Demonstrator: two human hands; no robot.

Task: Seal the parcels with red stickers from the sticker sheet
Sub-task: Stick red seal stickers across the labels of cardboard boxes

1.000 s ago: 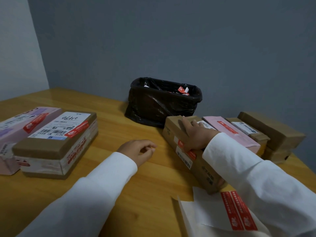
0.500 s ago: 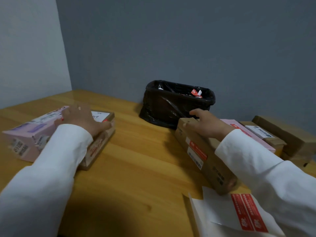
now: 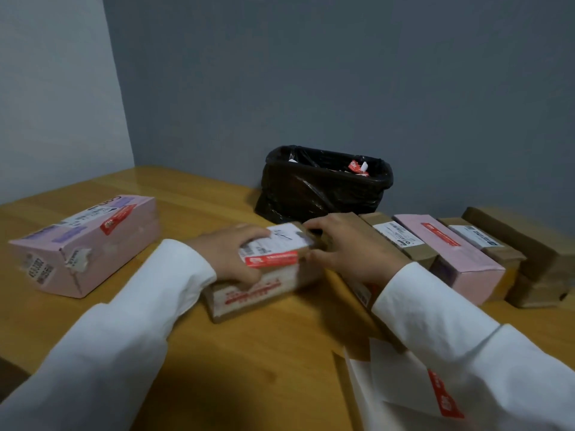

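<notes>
Our left hand [image 3: 231, 256] and right hand [image 3: 348, 248] curled round the brown parcel [image 3: 264, 275] mid-counter [image 3: 255, 362], red sticker [image 3: 271, 260] on its top, sticker sheet [image 3: 401, 390] near right, black-lined bin [image 3: 323, 185] behind holding red-and-white scraps [image 3: 357, 167]

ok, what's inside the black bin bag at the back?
The black bin bag shows crumpled red-and-white sticker scraps near its right rim, plus pale scraps at the left. Anything deeper is hidden by the bag's front wall.
</notes>
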